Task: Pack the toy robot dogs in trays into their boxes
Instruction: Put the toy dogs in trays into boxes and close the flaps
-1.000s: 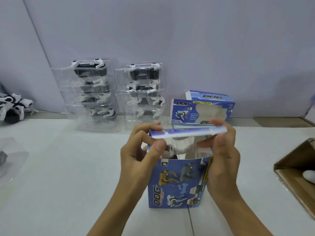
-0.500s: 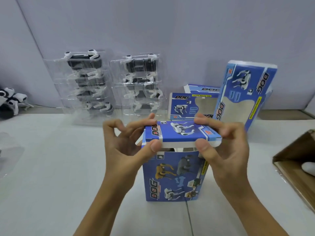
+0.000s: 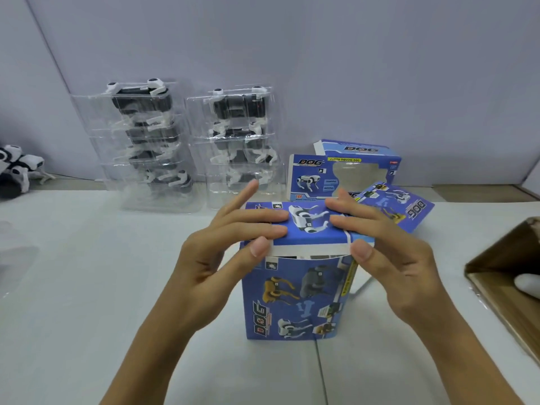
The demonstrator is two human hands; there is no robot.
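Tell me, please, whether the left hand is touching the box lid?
Touching. The head view shows the left hand with fingers laid flat on the box lid and its thumb against the lid's front edge.

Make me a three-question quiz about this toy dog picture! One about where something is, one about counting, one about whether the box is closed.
1. Where is the brown carton?
A. right edge of the table
B. on the stacks
C. under the box

2. How many stacks of clear trays stand by the wall?
A. one
B. two
C. five

3. The lid of the box under the hands is
A. torn off
B. standing wide open
C. folded down, not fully tucked

Answers:
1 A, the carton sits at the right edge.
2 B, a second stack stands beside the first.
3 C, the left hand and right hand press the lid flat, with a gap showing at its front.
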